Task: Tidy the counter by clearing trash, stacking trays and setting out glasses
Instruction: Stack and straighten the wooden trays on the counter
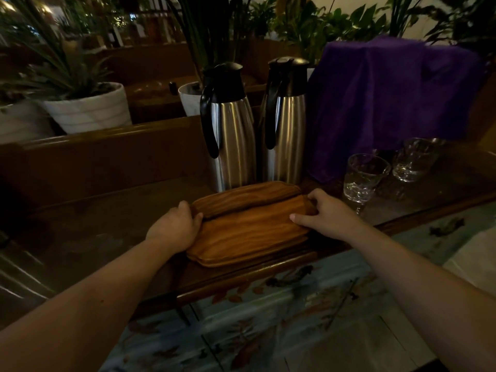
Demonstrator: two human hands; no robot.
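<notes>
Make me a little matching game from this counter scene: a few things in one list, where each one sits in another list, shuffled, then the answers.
Things:
1. wooden trays
2. steel jugs
3. stemmed glasses
4. purple cloth

Places:
A. draped over something at the back right
B. standing upright behind the trays
C. at the counter's front edge, between the left hand and right hand
D. on the counter to the right of the trays

Pairs: 1-C, 2-B, 3-D, 4-A

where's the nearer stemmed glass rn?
Head view, right of centre: the nearer stemmed glass stands on the counter, just right of the right hand, before the purple cloth.
</notes>
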